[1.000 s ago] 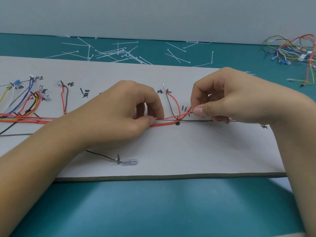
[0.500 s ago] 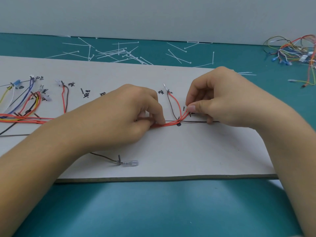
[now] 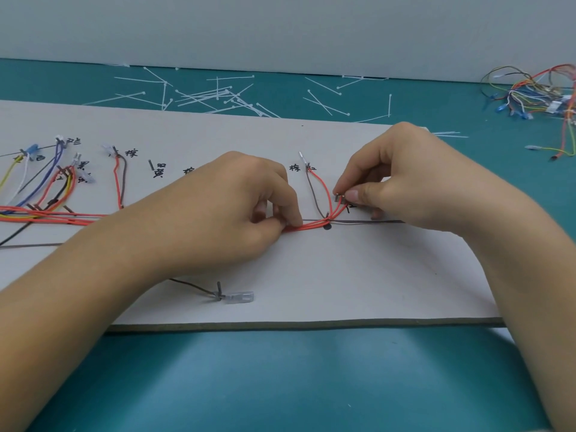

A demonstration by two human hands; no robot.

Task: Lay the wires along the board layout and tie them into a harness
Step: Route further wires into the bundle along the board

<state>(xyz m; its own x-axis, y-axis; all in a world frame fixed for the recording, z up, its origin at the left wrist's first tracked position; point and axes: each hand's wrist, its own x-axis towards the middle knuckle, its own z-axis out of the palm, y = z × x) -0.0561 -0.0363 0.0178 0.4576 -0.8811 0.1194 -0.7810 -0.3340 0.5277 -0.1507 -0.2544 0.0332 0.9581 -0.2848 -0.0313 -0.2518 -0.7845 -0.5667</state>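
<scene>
The right hand (image 3: 405, 185) pinches the free end of one strand of the red wires (image 3: 307, 227) between thumb and forefinger tip. This is just right of centre in the frame, close beside a short dark pin (image 3: 337, 197) standing up from the board (image 3: 343, 275). The pinch is so fine, I judge, because the strand has to be led round that pin to follow the marked branch.

The left hand (image 3: 237, 210), at centre, has its grip pressed together on the same red wires a little to the left, thumb and forefinger squeezing the bundle down onto the board. That probably anchors the trunk so a pull from the right does not drag the laid run out of line.

Between the two hands the strands fan out at a black dot (image 3: 326, 226), where one red strand and a brown wire (image 3: 313, 194) rise to a labelled spot above. A grey wire (image 3: 367, 221) runs rightward under the right hand.

At the left of the frame, coloured wires (image 3: 46, 188) lie along their branches. In the lower middle a clear terminal (image 3: 240, 297) rests on the board by a pin. Loose cable ties (image 3: 218, 95) are scattered on the teal tabletop (image 3: 280, 385) along the top of the frame, within reach for tying. A spare wire bundle (image 3: 530, 95) sits at upper right.
</scene>
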